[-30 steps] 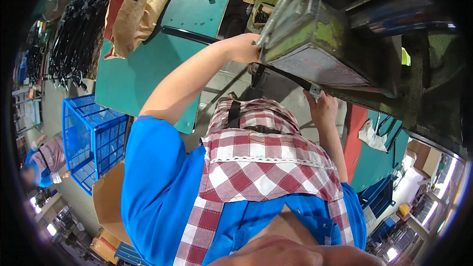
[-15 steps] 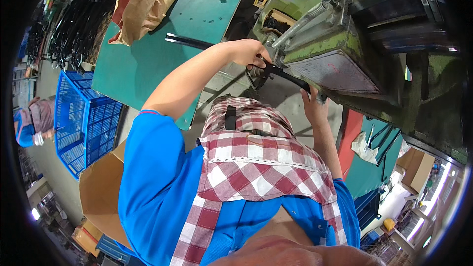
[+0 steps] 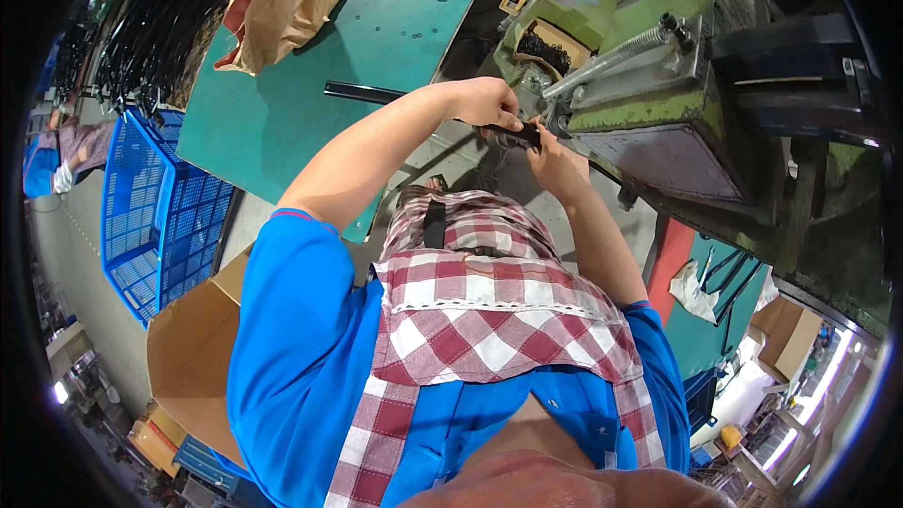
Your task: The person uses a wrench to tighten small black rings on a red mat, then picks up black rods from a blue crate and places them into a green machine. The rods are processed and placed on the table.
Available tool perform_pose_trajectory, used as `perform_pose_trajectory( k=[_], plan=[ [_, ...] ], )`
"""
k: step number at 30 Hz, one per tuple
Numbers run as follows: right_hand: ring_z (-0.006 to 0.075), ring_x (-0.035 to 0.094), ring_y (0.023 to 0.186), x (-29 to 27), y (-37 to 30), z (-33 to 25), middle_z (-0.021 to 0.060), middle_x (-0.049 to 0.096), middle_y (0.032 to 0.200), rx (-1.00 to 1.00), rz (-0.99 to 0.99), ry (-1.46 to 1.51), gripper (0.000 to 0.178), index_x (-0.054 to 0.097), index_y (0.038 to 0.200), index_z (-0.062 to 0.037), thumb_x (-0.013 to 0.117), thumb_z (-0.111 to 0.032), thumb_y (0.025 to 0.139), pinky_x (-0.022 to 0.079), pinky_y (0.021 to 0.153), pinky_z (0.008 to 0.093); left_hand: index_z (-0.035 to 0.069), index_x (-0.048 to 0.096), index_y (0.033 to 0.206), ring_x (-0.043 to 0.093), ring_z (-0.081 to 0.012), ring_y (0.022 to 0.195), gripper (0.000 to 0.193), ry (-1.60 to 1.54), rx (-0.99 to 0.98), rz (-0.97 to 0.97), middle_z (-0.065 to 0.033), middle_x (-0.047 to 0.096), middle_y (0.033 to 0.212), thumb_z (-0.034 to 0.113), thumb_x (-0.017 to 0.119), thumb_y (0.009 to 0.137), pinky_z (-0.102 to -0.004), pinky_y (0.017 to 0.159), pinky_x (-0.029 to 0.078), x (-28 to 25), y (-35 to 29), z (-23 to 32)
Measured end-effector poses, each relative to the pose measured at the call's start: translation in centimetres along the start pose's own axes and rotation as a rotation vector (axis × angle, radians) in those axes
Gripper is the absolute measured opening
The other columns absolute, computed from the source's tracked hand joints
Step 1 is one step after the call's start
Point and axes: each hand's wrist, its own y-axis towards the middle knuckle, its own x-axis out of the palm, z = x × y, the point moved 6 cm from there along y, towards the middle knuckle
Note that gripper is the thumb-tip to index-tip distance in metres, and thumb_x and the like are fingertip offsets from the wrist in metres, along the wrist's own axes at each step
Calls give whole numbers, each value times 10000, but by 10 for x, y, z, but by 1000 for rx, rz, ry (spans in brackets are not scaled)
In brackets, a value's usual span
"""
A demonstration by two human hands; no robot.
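A long black bar (image 3: 362, 93) runs from above the green table toward the green machine (image 3: 649, 113). My left hand (image 3: 487, 103) is closed round it, thumb and fingers on its near stretch. At the machine-side end of the bar my right hand (image 3: 560, 167) is closed, its thumb and fingertips pinching that end right beside the left hand. Any small part between the right fingertips is too small to make out. Just beyond both hands stands the machine's working head, and a carton of small black parts (image 3: 553, 47) sits on the machine.
On the green table (image 3: 273, 132) lie a brown paper sack (image 3: 292, 14) and loose small black pieces. A blue plastic crate (image 3: 155, 216) and an open cardboard box (image 3: 193, 348) stand at left. Another person (image 3: 61, 160) is at far left. A second green table (image 3: 715, 306) holds black strips.
My right hand has moved left along the bar, from near the machine's lower edge to beside my left hand. The left hand has shifted slightly right with the bar.
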Motion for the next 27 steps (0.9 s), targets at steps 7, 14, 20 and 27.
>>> perform_pose_trajectory(
  k=[7,14,20,27],
  plan=[
    [362,676,774,41,0,34,140,696,891,-388,518,-65,436,463,1375,-265,545,-296,948,525,655,460,14,702,923,609,-185,706,478,259,-17,-231,-77,670,767,486,706,848,-361,688,469,-13,13,0],
    [335,666,694,11,-7,12,141,659,816,-293,375,-201,394,497,1299,-263,603,-263,920,545,606,447,30,721,903,685,-321,914,202,725,44,460,-163,711,948,208,678,818,-403,788,547,-82,120,-2],
    [332,538,934,14,-5,19,145,535,924,-250,304,-207,311,566,1091,-86,656,-40,796,420,833,452,109,754,1003,693,-268,999,272,796,22,389,-104,716,1088,153,503,907,-387,831,544,-67,183,-3],
    [330,559,824,-23,-20,-27,130,552,853,-248,369,-178,341,556,1120,-98,629,-45,791,446,722,436,120,753,1022,678,-255,1045,264,957,-6,370,-90,707,1127,141,517,906,-383,868,527,-59,203,-12]
  ],
)
